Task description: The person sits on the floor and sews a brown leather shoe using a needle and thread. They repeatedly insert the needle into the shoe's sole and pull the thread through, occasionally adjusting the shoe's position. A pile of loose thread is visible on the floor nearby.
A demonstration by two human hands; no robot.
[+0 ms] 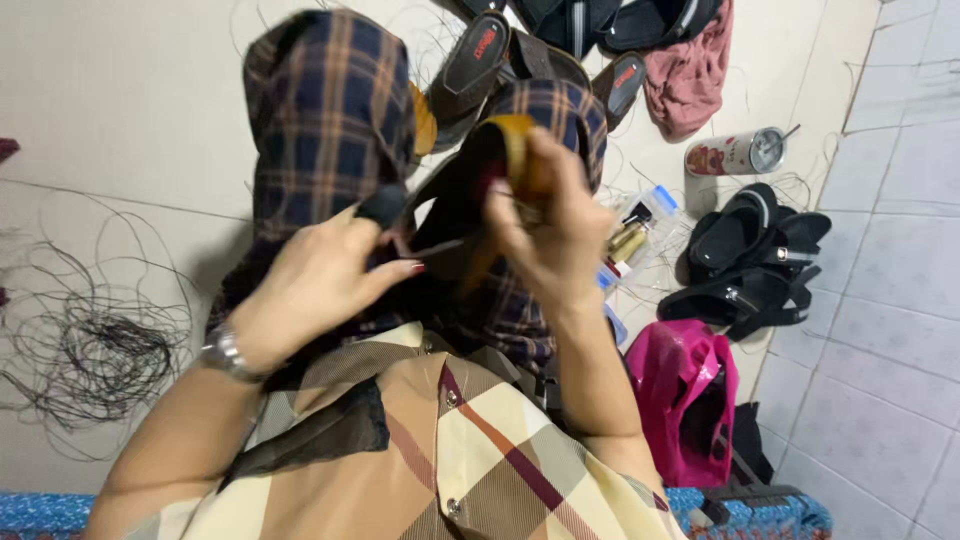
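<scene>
Below, pale tiled floor (120, 110) is lying; tangled black thread (90, 350) at nine o'clock, while both hands, left hand (310, 285) and right hand (545, 225), are gripping a dark brown-soled sandal (470, 200).

Matt dark leather sandal (470, 215) with tan edge; soft checked cloth trousers (320, 120); glossy pink plastic bag (680, 385); shiny metal wristwatch (228, 352); smooth pale floor tiles (880, 330).

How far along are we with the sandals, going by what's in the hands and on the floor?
Done-looking: finished black sandals lie in a pile at right. In hand: the right hand grips a sandal by its tan sole edge, while the left hand works at it with a thin tool. Left: more dark sandals wait beyond the knees, and loose thread lies on the floor.
</scene>
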